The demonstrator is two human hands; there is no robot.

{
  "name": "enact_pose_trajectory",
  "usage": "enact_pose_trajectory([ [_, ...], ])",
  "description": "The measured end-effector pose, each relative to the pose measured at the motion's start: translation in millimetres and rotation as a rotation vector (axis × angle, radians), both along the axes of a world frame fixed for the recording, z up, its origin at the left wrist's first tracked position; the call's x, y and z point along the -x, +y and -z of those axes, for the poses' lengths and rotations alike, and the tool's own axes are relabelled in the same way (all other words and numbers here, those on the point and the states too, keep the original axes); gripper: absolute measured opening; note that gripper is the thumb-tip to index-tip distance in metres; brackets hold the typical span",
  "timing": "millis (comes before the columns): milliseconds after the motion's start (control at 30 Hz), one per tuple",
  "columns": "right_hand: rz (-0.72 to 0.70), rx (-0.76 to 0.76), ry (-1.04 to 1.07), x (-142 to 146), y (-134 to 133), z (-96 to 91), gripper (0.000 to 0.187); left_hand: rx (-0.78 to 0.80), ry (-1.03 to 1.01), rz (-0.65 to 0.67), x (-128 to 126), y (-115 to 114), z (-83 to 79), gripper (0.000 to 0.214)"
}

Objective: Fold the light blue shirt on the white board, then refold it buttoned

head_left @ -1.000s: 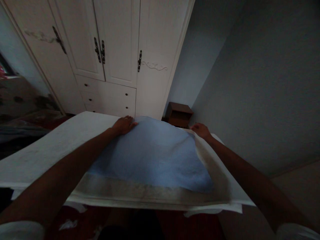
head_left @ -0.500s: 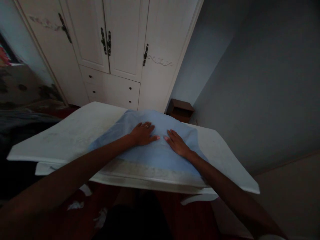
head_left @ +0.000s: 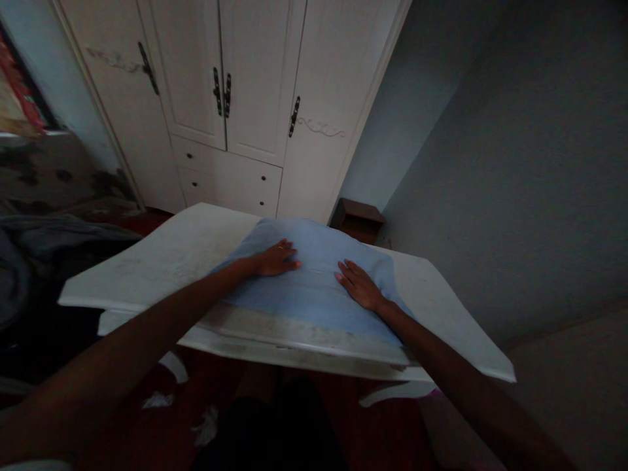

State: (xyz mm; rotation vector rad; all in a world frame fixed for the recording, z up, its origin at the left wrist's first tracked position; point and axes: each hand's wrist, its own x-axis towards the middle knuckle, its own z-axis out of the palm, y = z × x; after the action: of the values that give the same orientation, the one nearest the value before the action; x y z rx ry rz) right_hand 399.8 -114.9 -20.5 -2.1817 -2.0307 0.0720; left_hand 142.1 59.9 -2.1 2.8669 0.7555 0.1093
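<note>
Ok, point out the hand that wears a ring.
The left hand, lying flat on the cloth: a ring shows on one of its fingers, while none shows on the right hand.

White table (head_left: pixel 161 265), stained top; blue cloth (head_left: pixel 316 291) spread across middle, reaching far edge.

Dim room in a home, apparently a bedroom: a tall white wardrobe (head_left: pixel 258 85) with carved scrollwork (head_left: pixel 321 127), dark ornate handles (head_left: pixel 294 116) and small-knobbed drawers (head_left: pixel 226 168) fills the back, a low brown wooden cabinet (head_left: pixel 363 210) stands beside it, grey cloth (head_left: pixel 69 230) lies heaped at left, and the floor (head_left: pixel 383 432) is deep red
</note>
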Motion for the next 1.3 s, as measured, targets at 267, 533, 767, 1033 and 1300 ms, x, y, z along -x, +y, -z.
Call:
enact_pose_trajectory([
  [267,0.025,-0.018,0.056,-5,5,1.1,0.091,-0.057,0.016,-0.004,47,21,5.9,0.078],
  [533,0.084,-0.151,0.028,-7,45,-8.0,0.084,-0.122,0.072,-0.034,25,8,-27.7,0.072],
  [767,-0.002,-0.141,-0.038,27,109,-31.4,0.076,-0.307,-0.051,-0.061,-53,19,-41.6,0.048],
  [1033,0.003,-0.069,-0.072,11,122,-10.1,0.082,-0.221,-0.023,-0.029,-91,55,-2.2,0.058],
  [1300,0.176,-0.157,-0.044,4,117,-1.1,0.087,-0.123,-0.058,-0.065,-87,61,12.7,0.069],
])
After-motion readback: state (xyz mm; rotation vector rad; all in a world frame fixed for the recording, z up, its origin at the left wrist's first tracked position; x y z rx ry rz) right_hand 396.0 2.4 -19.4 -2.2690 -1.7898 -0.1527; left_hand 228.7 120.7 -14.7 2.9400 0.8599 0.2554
